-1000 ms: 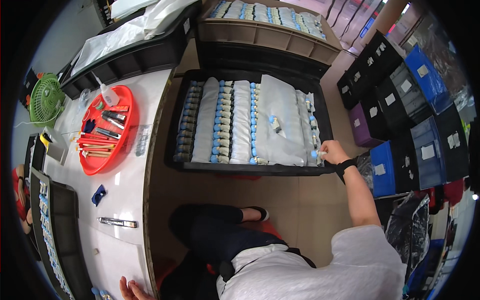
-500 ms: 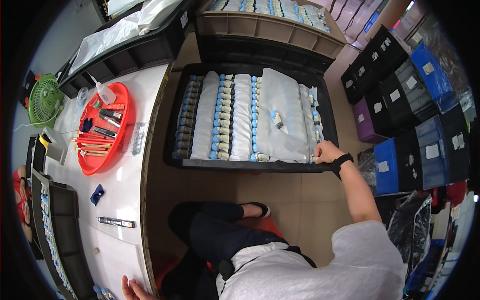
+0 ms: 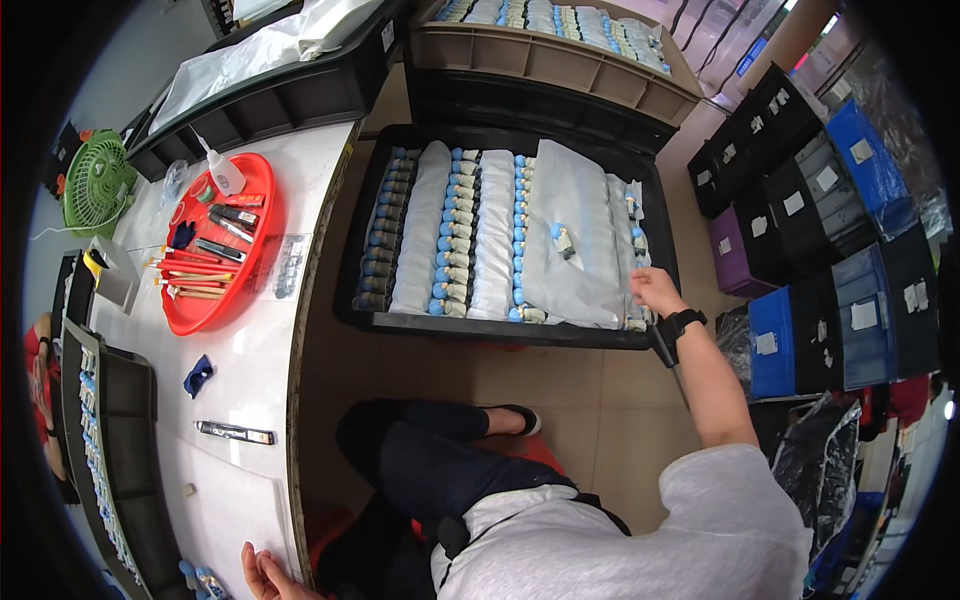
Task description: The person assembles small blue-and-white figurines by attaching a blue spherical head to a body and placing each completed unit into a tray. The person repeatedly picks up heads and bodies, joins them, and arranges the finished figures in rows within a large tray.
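Note:
My right hand (image 3: pixel 656 291), with a black band on the wrist, is over the right end of a black crate (image 3: pixel 500 333). Its fingers are bent together; whatever they may hold is hidden. Beneath and beside it runs a column of small blue-and-cream figurines (image 3: pixel 637 238). More such rows lie in the crate, parted by rolls of white wrapping sheet (image 3: pixel 418 225). One single figurine (image 3: pixel 563 240) rests on the wide white sheet (image 3: pixel 590 290). At the lower left, my left hand (image 3: pixel 268 574) hovers by the table edge, fingers loosely stretched and apart, nothing visible in them.
On the white table (image 3: pixel 240 375) are a red tray (image 3: pixel 250 285) of brushes and pens, a pen (image 3: pixel 234 432) and a dark blue cloth piece (image 3: pixel 199 376). A brown crate (image 3: pixel 560 60) stands behind. Stacked bins (image 3: pixel 775 340) line the right side. A green fan (image 3: pixel 98 185) stands far left.
My right hand has lifted and drawn slightly away from the crate's near right corner, a little farther up the figurine column. The left hand has barely moved. The view has shifted slightly.

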